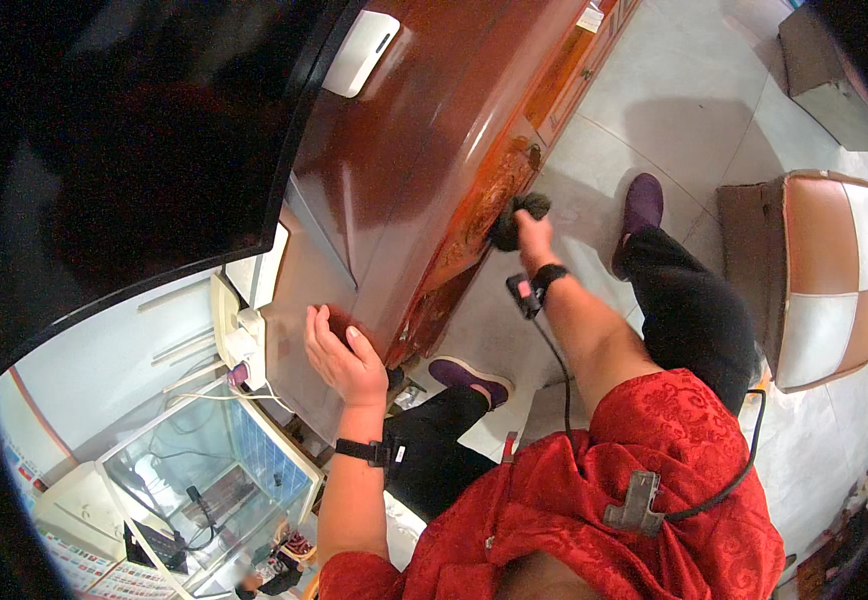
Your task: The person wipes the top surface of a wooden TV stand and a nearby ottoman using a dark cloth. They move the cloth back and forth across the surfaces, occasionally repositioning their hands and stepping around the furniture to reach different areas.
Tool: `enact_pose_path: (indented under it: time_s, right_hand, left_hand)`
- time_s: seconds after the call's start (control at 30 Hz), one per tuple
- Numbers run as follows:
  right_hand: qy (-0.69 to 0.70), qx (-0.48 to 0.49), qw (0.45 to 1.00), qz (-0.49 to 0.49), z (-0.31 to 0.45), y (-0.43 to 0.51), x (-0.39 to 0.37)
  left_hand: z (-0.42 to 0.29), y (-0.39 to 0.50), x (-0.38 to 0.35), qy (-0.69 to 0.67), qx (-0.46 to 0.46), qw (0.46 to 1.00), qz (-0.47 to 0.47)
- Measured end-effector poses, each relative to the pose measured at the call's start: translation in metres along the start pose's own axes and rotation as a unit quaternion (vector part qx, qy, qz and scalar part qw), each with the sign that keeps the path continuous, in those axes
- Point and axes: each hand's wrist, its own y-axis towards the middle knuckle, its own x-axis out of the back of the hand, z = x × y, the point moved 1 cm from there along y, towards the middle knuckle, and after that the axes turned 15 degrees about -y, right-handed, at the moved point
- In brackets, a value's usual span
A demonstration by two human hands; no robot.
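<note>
My right hand [536, 234] grips a dark, bunched cloth [506, 226] by the carved front panel [471, 210] of a glossy reddish-brown wooden TV cabinet [404, 172]. Part of the cloth lies hidden behind the fingers. My left hand [345, 356] is held over the near end of the cabinet top, its fingers slightly bent and nothing in it. Whether it touches the wood I cannot tell. Above the cabinet top, the large black television [141, 150] fills the upper left, with its thin metal stand leg [321, 232] resting on the wood.
A white box-shaped device [361, 54] sits beside the screen. A glass tank [201, 465] with cables and a power strip [245, 337] are at lower left. A brown-and-white checked stool [828, 281] stands on the tiled floor [674, 142] at right. A cable runs from my right wrist.
</note>
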Motion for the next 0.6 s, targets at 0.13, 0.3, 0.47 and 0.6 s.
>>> enact_pose_path:
  time_s: [0.13, 0.3, 0.47, 0.6]
  right_hand:
    - [0.118, -0.068, 0.991, -0.008, 0.022, -0.078, -0.021]
    - [0.101, -0.017, 0.995, -0.022, 0.097, -0.135, -0.013]
    - [0.134, 0.154, 0.979, 0.013, 0.118, -0.135, -0.005]
    - [-0.010, 0.096, 0.993, -0.073, 0.075, -0.073, 0.047]
  left_hand:
    - [0.001, -0.001, 0.001, 0.010, -0.013, 1.000, -0.016]
    - [0.003, -0.003, 0.000, 0.010, -0.015, 0.999, -0.031]
    - [0.004, -0.005, 0.000, 0.017, -0.007, 0.999, -0.039]
    - [0.005, -0.003, 0.000, 0.026, -0.016, 0.999, -0.039]
